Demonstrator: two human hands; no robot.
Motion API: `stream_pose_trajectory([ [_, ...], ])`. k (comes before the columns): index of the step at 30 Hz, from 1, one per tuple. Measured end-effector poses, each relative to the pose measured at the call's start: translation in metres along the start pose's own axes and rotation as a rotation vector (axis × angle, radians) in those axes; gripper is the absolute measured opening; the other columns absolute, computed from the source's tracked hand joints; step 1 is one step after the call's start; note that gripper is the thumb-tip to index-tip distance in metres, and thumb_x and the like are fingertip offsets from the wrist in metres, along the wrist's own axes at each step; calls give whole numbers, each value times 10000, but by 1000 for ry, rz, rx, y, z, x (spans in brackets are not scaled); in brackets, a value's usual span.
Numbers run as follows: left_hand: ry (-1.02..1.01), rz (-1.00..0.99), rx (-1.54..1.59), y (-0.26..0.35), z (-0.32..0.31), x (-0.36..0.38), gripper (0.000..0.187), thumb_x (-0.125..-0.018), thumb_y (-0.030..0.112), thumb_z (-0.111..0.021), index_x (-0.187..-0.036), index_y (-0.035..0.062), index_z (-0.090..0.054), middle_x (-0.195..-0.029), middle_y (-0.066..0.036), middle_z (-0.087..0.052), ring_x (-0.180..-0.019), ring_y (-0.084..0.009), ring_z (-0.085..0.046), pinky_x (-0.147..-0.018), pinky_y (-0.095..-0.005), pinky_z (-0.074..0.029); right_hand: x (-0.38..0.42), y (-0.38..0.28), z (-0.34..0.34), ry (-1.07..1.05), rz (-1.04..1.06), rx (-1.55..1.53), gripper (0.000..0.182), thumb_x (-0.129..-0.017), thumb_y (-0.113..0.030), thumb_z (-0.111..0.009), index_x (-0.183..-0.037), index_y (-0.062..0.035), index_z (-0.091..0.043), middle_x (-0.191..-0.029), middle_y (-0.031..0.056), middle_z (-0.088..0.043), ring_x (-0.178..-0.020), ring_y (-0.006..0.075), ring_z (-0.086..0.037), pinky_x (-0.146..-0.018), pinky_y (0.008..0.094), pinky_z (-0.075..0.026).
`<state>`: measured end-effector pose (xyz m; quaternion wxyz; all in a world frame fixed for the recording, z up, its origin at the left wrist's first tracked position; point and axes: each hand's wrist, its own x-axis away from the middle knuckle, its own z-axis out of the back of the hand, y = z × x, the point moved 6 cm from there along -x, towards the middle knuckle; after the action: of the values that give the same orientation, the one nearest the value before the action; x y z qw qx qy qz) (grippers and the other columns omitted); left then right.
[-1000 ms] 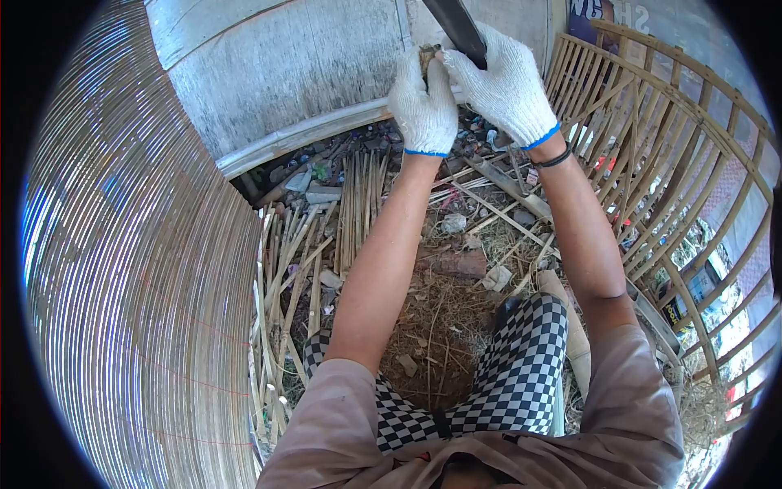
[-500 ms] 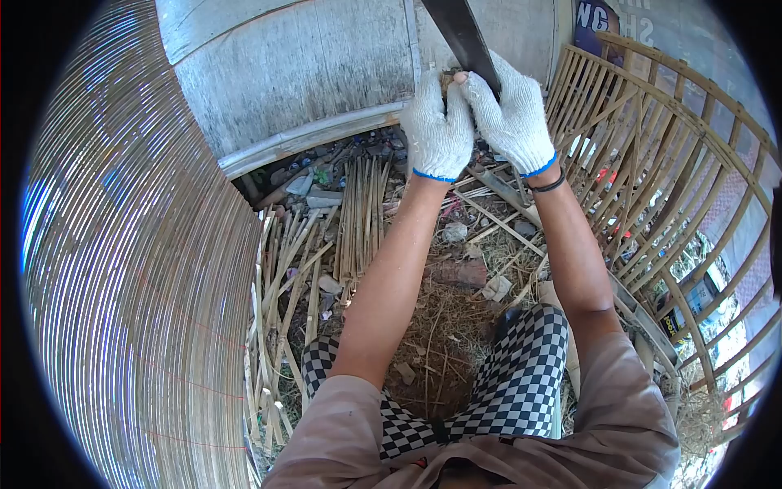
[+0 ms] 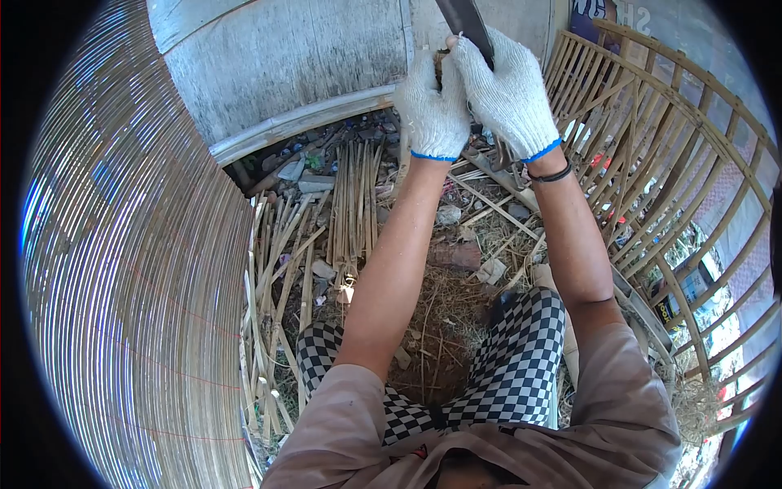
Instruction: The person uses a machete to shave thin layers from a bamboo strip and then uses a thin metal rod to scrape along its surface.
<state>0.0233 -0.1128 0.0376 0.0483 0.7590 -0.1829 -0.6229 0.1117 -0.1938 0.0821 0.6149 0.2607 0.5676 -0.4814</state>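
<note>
Both my hands are raised side by side at the top of the view, in white knit gloves with blue cuffs. My right hand (image 3: 509, 90) is closed around a machete (image 3: 466, 23), whose dark blade points up and runs out of the frame. Its handle is mostly hidden by the glove. A bare fingertip shows through the glove, close against the blade. My left hand (image 3: 432, 110) is closed right beside it, with a small brownish piece (image 3: 440, 69) between thumb and fingers; I cannot tell what it is.
Split bamboo strips (image 3: 354, 200) lie on the littered ground ahead. A bamboo slat screen (image 3: 147, 285) stands at my left, a bamboo rack (image 3: 652, 155) at my right. A weathered board wall (image 3: 285, 65) is in front. A brick (image 3: 454, 254) lies between my legs and the wall.
Both hands have moved slightly upward in the view, still close together. The machete has tilted a little, and less of its blade shows. The surroundings have shifted slightly up.
</note>
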Motion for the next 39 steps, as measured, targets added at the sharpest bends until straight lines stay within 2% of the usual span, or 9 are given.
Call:
stream_pose_trajectory([
  [11,39,-58,-13,3,6,14,240,-1060,235,-588,-979,9,-587,-716,-155,-608,-652,-208,-608,-613,-346,-468,6,-19,6,-13,-15,39,366,-993,-325,-595,-951,15,-723,-763,258,-687,-745,437,-707,-678,471,-556],
  [18,73,-53,-103,13,7,21,195,-1037,191,-592,-1027,1,-635,-818,-231,-668,-741,-393,-699,-658,-397,-517,3,-17,10,-72,-94,94,403,-1010,-362,-608,-942,22,-708,-708,226,-659,-667,366,-685,-643,443,-515],
  [23,40,-23,-185,7,1,22,180,-1005,158,-594,-1017,-8,-662,-836,-214,-688,-756,-335,-695,-720,-409,-528,-19,13,0,-205,-233,150,385,-1010,-346,-622,-926,18,-716,-659,165,-661,-617,254,-683,-573,368,-498],
  [30,12,-55,-119,2,16,12,216,-1005,187,-586,-993,-12,-670,-803,-141,-693,-710,-231,-657,-715,-366,-533,4,43,10,-43,-607,-634,319,-983,-315,-700,-960,4,-708,-653,10,-608,-516,106,-540,-477,289,-409],
  [32,69,-25,-45,-16,41,2,272,-1042,226,-510,-888,31,-621,-709,-34,-598,-624,-120,-560,-587,-297,-464,22,55,29,7,-600,-519,304,-982,-322,-705,-954,-19,-718,-647,16,-617,-521,116,-549,-499,295,-415],
  [34,77,-38,84,-43,84,-19,311,-1060,246,-487,-829,54,-563,-699,-28,-575,-550,-111,-520,-478,-293,-414,46,81,40,-25,-772,-430,329,-1006,-336,-630,-842,-52,-657,-747,168,-738,-658,367,-718,-563,464,-541],
  [36,199,-131,-87,-46,136,-38,350,-1059,301,-492,-845,38,-578,-672,-71,-553,-533,-154,-545,-447,-306,-421,85,146,63,-198,-573,34,311,-1017,-383,-639,-1048,-84,-718,-809,143,-765,-698,311,-738,-592,425,-542],
  [38,148,141,229,-62,169,-52,363,-1049,272,-436,-876,-18,-569,-687,-91,-563,-566,-193,-566,-466,-346,-470,143,160,93,-191,-320,399,378,-964,-374,-706,-999,2,-733,-643,21,-622,-551,114,-581,-512,307,-423],
  [39,115,200,259,-74,188,-64,348,-1038,248,-426,-886,-33,-562,-691,-91,-567,-580,-204,-573,-479,-369,-488,182,192,105,-332,-576,396,396,-955,-389,-709,-1016,1,-733,-642,22,-620,-548,119,-585,-512,308,-424],
])
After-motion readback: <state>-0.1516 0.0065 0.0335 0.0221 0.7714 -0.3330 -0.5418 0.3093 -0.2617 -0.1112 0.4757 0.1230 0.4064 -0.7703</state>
